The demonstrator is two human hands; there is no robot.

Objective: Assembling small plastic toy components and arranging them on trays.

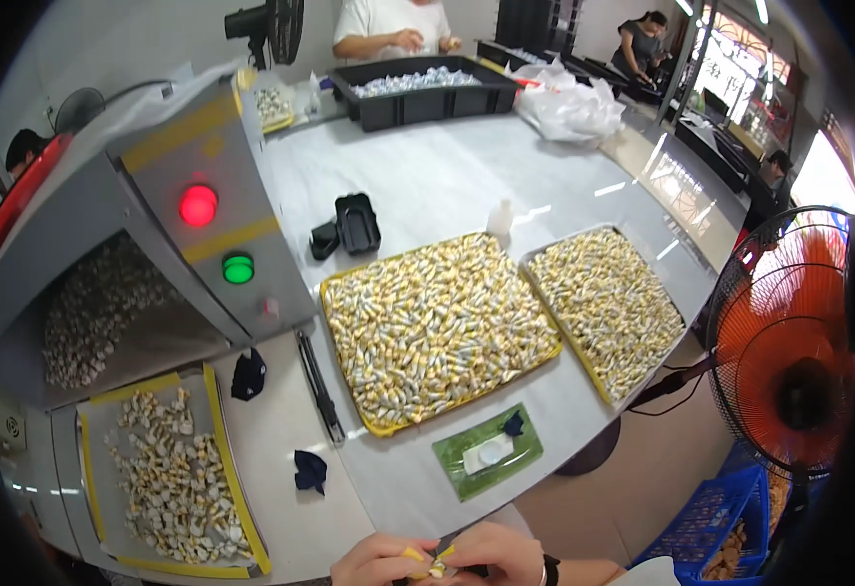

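At the lower edge, my left hand (380, 562) and my right hand (498, 552) are close together, fingers pinched. Between their fingertips is a small white-and-yellow piece (437, 567), like those in the trays; its exact kind is unclear. Patches of yellow show at the fingertips, perhaps finger covers. A green mat (457, 469) with a white pad and a small round dish lies just beyond my hands. Left of them stands a yellow-edged tray (227, 469) of loose, crumpled white-and-yellow pieces. Farther out, a large yellow-rimmed tray (380, 430) is filled with slimmer, twisted pieces.
A second full tray (598, 384) stands right. At left, a grey machine (281, 264) has red and green lights. Dark cloth scraps (310, 473), black tweezers-like sticks (320, 389) and a black box (357, 225) lie about. An orange fan (789, 342) and blue crate (710, 518) are right; people work behind.
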